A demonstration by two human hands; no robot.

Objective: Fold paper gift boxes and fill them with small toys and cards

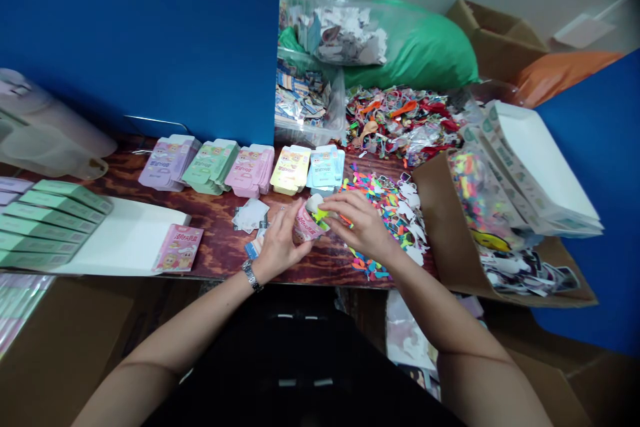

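Head view: at the near edge of the counter (215,240), a wristwatch (251,275) sits on the wearer's left wrist. Left hand (280,243): fingers closed around a small pink box (306,225), held tilted above the counter in front of the wearer. Right hand (367,223): fingers bent together at the box's upper end, by a yellow-green piece (320,215); cannot tell whether they grip it. To the left, a second pink carton (185,248) rests at the end of a white tray (127,227), which also bears a row of green cartons (50,230). Slightly farther, a card stack (251,215) lies left of the hands; loose colourful pieces (365,183) spread to their right, beside a cardboard box (437,213). Beyond: five flat-carton stacks (250,170), ordered purple, green, pink, yellow, blue. Farthest, clear bins (340,103) stand near a green bag (430,47).
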